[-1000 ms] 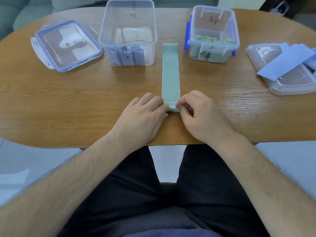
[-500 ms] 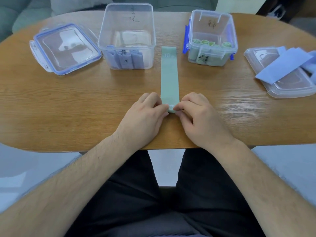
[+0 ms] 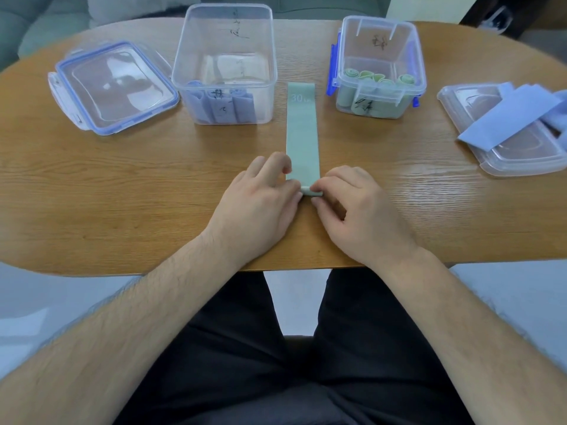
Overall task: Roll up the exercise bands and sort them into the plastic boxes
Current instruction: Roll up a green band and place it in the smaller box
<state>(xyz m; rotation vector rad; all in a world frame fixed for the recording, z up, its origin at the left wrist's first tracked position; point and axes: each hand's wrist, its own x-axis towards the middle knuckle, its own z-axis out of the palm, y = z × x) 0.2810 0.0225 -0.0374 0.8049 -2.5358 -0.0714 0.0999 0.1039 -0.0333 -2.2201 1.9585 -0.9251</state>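
Wood-grain table (image 3: 122,194) fills the view, its rounded near edge running just under both wrists, with bare wood open on either side of the green band (image 3: 302,133) that lies flat down its middle. Left of the band's far end stands the taller clear box (image 3: 225,56), blue rolls upright at its bottom; right of that same end sits the smaller box (image 3: 380,65) with blue clips, holding green rolls. Neither box touches the band. Further left of the band a blue-rimmed lid (image 3: 113,87) lies flat; far to its right a clear lid (image 3: 503,148) sits near the table's edge with loose blue bands (image 3: 515,115) draped across it. The left hand (image 3: 260,204) lies knuckles-up at the band's near left edge, fingers curled, pinching the left end of a small roll there. The right hand (image 3: 359,210) meets it from the other side, thumb and forefinger pinching the roll's right end, remaining fingers tucked under. The roll is only a thin turn; most of the band lies unrolled toward the boxes.
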